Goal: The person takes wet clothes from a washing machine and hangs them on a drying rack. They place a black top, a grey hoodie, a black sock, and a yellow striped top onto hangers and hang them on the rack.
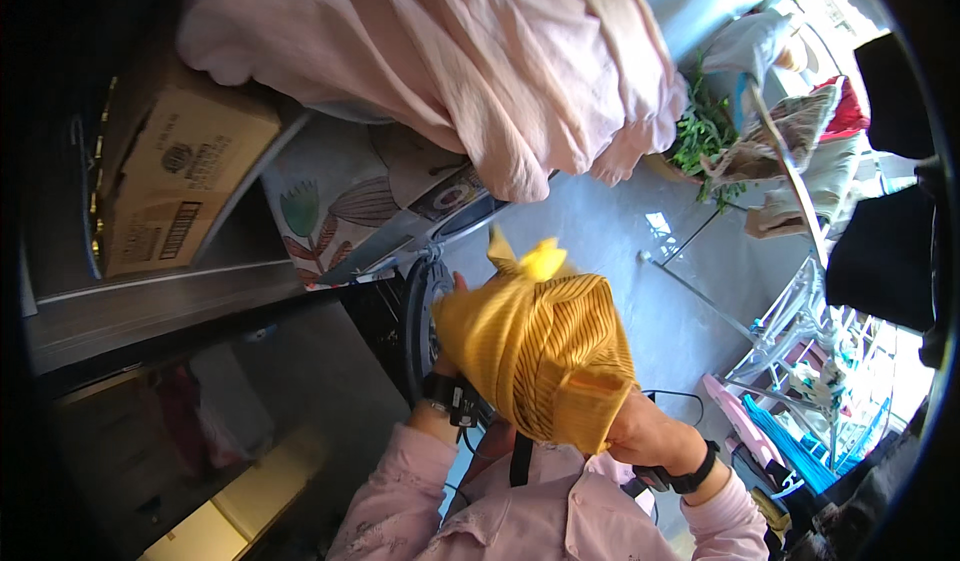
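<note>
A mustard-yellow ribbed garment (566, 336) is bunched up in front of my chest, with a cuff-like end folded toward me. My right hand (646, 430) grips its lower right side near that cuff. At the left side of the cloth, my left hand (448, 362) holds it from behind; most of its fingers are hidden, and one fingertip shows above. A bright sunlit yellow flap (544, 259) sticks out at the far edge, somewhat blurred. Both wrists wear dark bands, and my sleeves are pink.
Pink fabric (450, 58) hangs in large folds ahead. Beside it are a flower-printed cover (330, 216) and an appliance panel with a dial (452, 195). A cardboard box (191, 178) sits on a shelf at left. Rightward stand a potted plant (701, 137) and a metal drying rack (806, 321) with laundry.
</note>
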Demonstrator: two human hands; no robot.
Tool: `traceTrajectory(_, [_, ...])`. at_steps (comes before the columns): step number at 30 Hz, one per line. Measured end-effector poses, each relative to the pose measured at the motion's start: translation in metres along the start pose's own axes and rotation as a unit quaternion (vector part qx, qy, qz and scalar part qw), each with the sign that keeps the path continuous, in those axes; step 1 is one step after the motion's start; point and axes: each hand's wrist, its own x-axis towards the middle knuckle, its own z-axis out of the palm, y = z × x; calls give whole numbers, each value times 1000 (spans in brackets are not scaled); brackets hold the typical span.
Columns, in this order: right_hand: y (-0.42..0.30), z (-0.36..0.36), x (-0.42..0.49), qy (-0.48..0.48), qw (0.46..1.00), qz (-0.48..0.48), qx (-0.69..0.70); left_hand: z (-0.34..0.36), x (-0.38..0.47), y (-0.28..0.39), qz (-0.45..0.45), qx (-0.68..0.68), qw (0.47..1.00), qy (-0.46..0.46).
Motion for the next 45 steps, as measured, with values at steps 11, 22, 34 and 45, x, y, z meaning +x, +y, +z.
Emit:
traceTrajectory(11, [-47,4,-42,368,784,137,480,175,12,15,-46,-84,995,-34])
traceTrajectory(22, [-124,-72,-48,394,794,-2,463,217,21,30,129,567,812,-54])
traceTrajectory(34, [-138,-105,-87,475,817,8,326,140,39,-7,-73,412,906,63])
traceTrajectory(45, [-109,-112,-117,604,776,129,126,234,36,77,-17,130,991,23])
